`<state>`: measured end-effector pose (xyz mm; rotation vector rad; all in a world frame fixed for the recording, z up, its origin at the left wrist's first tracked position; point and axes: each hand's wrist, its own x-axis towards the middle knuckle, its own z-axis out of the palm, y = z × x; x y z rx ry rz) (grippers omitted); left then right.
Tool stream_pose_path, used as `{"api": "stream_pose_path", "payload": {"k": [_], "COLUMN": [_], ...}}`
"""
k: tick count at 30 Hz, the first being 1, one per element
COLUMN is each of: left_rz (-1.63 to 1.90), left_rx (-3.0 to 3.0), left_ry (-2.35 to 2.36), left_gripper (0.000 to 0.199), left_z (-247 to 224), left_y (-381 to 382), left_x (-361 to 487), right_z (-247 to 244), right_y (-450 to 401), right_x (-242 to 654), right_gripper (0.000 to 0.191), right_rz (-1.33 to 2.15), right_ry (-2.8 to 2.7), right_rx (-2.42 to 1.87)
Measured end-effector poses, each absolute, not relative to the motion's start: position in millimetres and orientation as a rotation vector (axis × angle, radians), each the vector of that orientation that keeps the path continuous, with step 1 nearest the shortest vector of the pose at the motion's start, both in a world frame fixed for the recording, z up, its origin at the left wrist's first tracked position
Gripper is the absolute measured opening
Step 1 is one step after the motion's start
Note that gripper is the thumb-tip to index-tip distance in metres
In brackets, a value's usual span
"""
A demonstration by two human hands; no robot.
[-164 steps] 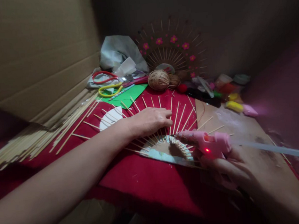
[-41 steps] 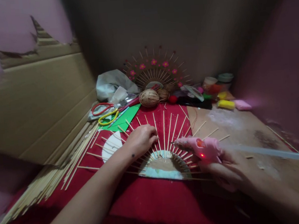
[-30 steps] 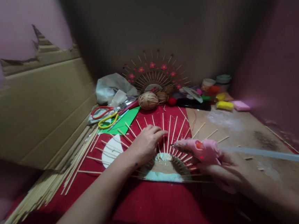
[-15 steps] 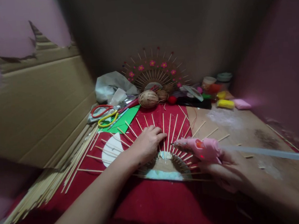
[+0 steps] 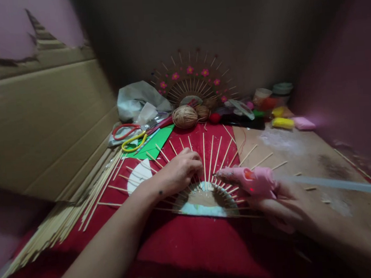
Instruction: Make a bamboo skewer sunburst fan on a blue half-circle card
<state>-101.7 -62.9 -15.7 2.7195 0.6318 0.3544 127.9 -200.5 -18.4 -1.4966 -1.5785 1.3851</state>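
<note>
Gripping glue gun (image 5: 262, 181) in right hand (image 5: 287, 203), likely to keep nozzle (image 5: 226, 174) near stick fan (image 5: 200, 208), spread on red cloth (image 5: 188, 247). Curling left hand (image 5: 188, 167) over sticks (image 5: 204, 154), perhaps steadying; cannot tell whether pinching.

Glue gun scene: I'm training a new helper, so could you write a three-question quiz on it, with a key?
1. Which hand holds the glue gun?
2. True or false: both handle loops of the scissors are yellow.
3. Which is nearest the left hand?
a) the yarn ball
b) the sticks
c) the scissors

Key
1. The right hand.
2. False: one loop is red, the other yellow.
3. b
</note>
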Motion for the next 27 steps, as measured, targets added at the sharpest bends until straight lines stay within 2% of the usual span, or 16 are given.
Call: {"api": "stream_pose_path", "payload": {"k": [9, 15, 27], "left_rz": [0.290, 0.252, 0.253], "left_rx": [2.704, 2.713, 2.765], "left_ry": [0.547, 0.510, 0.425], "left_gripper": [0.026, 0.026, 0.031], "left_z": [-15.8, -15.2, -18.1], "left_y": [-63.8, -62.4, -59.6], "left_x": [-101.8, -102.3, -103.4], "right_z": [-17.6, -10.3, -15.5], "right_y": [-201.3, -197.3, -197.9], "right_x": [116.6, 108.9, 111.3], "right_gripper": [0.047, 0.049, 0.044], "right_rz": [1.305, 1.364, 1.297], "right_ry": [-1.686, -1.731, -1.766], "right_rx": [-1.397, -1.309, -1.397]}}
